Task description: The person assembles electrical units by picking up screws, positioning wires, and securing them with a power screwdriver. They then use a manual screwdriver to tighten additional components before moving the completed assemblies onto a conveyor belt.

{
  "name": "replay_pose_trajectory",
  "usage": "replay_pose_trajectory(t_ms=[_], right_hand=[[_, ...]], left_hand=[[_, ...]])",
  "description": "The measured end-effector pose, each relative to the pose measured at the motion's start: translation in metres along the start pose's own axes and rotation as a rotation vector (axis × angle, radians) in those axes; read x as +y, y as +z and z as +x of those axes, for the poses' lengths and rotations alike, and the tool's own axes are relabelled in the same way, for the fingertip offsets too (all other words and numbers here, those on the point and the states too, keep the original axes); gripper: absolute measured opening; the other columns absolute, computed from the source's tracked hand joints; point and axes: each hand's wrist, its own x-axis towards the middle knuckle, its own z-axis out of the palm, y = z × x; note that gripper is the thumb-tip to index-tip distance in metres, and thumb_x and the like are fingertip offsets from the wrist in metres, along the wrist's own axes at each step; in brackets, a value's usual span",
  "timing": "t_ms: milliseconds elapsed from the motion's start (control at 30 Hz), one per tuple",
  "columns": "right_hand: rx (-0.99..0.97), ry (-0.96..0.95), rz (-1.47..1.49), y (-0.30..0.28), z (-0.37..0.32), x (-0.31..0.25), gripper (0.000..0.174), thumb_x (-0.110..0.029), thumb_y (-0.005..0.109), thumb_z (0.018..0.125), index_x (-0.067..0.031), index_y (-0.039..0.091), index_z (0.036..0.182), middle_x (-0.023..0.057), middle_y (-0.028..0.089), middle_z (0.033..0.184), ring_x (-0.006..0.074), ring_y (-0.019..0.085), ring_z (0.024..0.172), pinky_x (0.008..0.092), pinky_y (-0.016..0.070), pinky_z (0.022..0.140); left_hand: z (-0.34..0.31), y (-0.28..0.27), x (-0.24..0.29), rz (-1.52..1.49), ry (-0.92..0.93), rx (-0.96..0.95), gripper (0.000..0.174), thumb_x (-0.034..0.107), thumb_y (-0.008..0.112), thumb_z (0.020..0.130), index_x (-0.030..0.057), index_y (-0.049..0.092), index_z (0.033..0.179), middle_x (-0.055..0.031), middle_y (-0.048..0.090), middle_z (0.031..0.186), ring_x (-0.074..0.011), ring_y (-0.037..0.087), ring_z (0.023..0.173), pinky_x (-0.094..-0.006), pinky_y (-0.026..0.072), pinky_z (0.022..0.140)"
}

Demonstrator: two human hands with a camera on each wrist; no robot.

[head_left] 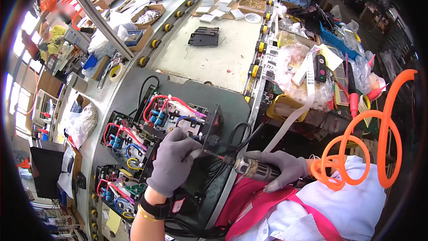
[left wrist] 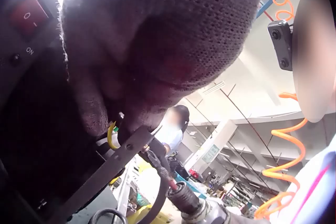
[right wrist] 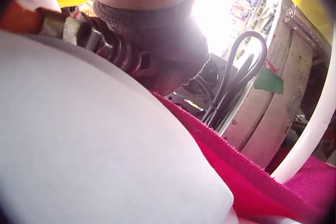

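My left hand (head_left: pixel 171 160), in a grey knit glove, has its fingers bent at the end panel (head_left: pixel 215 127) of an open electrical unit (head_left: pixel 174 116) with red and blue wires. In the left wrist view those fingers curl at the metal edge (left wrist: pixel 110 169), beside a yellow wire (left wrist: pixel 112 136); a red rocker switch (left wrist: pixel 30 16) shows on the panel. My gloved right hand (head_left: pixel 285 169) grips a power screwdriver (head_left: pixel 254 168), its bit (head_left: pixel 213 154) pointing at the panel close to the left fingertips. A hose coupling (right wrist: pixel 94 40) is by the right wrist.
Two similar open units (head_left: pixel 122 136) (head_left: pixel 117 189) stand at left on the dark board (head_left: pixel 209 91). Black cables (head_left: pixel 243 129) loop beside the panel. An orange coiled hose (head_left: pixel 343 151) hangs at right. Ahead lie a black part (head_left: pixel 204 36) and white boxes (head_left: pixel 218 12) on the roller-edged line.
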Motion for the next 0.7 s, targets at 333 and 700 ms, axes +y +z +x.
replay_pose_trajectory(t_ms=[333,700], right_hand=[[0.002,0.103,-0.053,-0.004,0.002,-0.005,0.105,-0.033,0.083,0.068,0.0035,0.024,0.147,0.0142,0.053,0.130,0.0187,0.051,0.118,0.0298,0.0362,0.102],[-0.037,0.205,-0.196,-0.014,0.008,-0.017,0.109,-0.038,0.087,0.063,0.0108,0.029,0.142,0.0184,0.055,0.128,0.0224,0.054,0.116,0.0318,0.0369,0.102]], left_hand=[[-0.006,-0.006,-0.008,0.014,0.145,-0.036,0.021,0.003,0.064,0.077,0.0069,0.067,0.097,-0.0129,0.052,0.087,-0.0327,0.055,0.082,-0.0401,0.0454,0.071],[-0.006,-0.009,-0.014,-0.034,0.161,-0.075,0.031,-0.003,0.061,0.072,0.0063,0.067,0.101,-0.0119,0.051,0.088,-0.0312,0.053,0.083,-0.0402,0.0449,0.072]])
